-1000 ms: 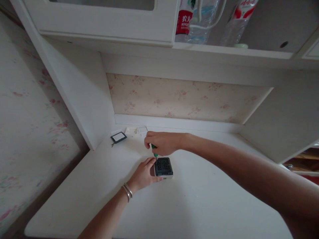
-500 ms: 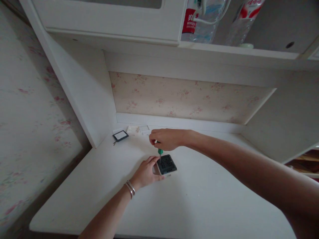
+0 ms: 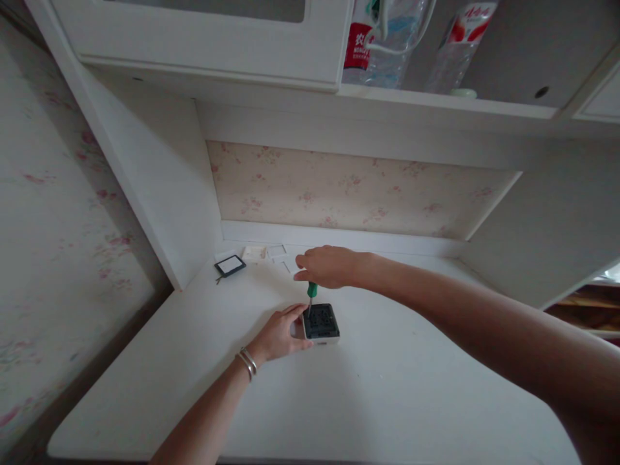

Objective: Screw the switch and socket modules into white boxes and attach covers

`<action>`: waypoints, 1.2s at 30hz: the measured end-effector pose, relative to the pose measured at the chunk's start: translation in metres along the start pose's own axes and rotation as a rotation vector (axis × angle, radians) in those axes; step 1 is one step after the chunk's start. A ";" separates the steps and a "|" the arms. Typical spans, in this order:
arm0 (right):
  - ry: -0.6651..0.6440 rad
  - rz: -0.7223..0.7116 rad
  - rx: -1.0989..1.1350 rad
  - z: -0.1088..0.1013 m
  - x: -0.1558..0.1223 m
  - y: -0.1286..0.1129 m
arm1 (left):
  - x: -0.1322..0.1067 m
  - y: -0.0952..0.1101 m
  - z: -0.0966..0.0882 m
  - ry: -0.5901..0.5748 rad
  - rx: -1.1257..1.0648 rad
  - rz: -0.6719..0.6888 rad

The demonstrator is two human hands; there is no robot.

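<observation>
A small square box with white sides and a black top (image 3: 321, 321) lies on the white desk (image 3: 387, 387). My left hand (image 3: 278, 336) grips its left side, with the thumb along the near edge and the fingers at the far left corner. Above it, my right hand (image 3: 325, 266) is closed round the handle of a screwdriver (image 3: 312, 290), green where it shows. The screwdriver stands nearly upright, its shaft reaching down to the left part of the black face. Whether the tip sits in a screw is too small to tell.
At the back left lie a dark-framed panel with a white middle (image 3: 230, 265), a cream-coloured plate (image 3: 254, 252) and thin white frame pieces (image 3: 277, 250). Overhead, a cabinet shelf (image 3: 450, 103) holds plastic bottles (image 3: 460, 45). A side panel (image 3: 145, 174) rises at the left.
The box has turned slightly, so its near white side shows more. My right hand's fingers have shifted on the screwdriver, whose green handle shows more. The whole view has moved a little.
</observation>
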State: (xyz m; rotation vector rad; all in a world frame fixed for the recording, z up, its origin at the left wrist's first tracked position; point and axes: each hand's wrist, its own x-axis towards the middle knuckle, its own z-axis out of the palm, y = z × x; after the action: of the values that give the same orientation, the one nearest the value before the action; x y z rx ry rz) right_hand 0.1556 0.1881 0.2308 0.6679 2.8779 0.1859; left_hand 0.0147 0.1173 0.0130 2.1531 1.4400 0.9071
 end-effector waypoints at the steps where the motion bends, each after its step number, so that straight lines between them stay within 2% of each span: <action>1: -0.006 -0.013 -0.013 0.001 0.001 -0.001 | 0.000 0.000 0.000 -0.002 -0.019 -0.008; 6: 0.003 -0.218 0.127 0.002 -0.001 0.000 | 0.000 0.002 0.000 -0.027 -0.092 -0.025; 10: -0.035 -0.280 0.235 0.002 -0.007 0.009 | 0.000 0.003 -0.002 -0.038 -0.102 -0.015; 13: -0.046 -0.240 0.255 0.004 -0.009 0.015 | 0.000 0.002 -0.004 -0.049 -0.100 -0.014; 17: 0.056 -0.004 0.153 0.009 -0.007 0.013 | 0.000 0.002 -0.005 -0.056 -0.091 -0.016; 19: 0.075 0.032 0.110 0.011 -0.004 0.010 | 0.000 0.002 -0.005 -0.052 -0.105 -0.019; 24: 0.076 -0.240 0.250 0.009 -0.004 0.007 | 0.001 0.003 -0.005 -0.059 -0.125 -0.032; 27: 0.047 -0.305 0.322 0.009 -0.004 0.011 | 0.001 0.002 -0.004 -0.061 -0.131 -0.041; 29: 0.039 -0.272 0.295 0.009 -0.003 0.014 | 0.001 0.001 -0.003 -0.058 -0.139 -0.048; 33: 0.063 0.004 0.154 0.010 -0.002 0.013 | 0.001 0.001 -0.003 -0.053 -0.133 -0.037; 34: 0.061 0.033 0.126 0.010 -0.003 0.012 | 0.001 0.001 -0.003 -0.055 -0.132 -0.035; 36: 0.052 -0.021 0.117 0.010 -0.005 0.011 | 0.001 0.001 -0.003 -0.055 -0.135 -0.040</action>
State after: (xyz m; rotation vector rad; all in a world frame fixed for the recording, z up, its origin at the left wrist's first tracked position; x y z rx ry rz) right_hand 0.1667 0.1964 0.2238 0.6626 2.9624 0.0320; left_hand 0.0135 0.1181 0.0163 2.0283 1.3512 0.8966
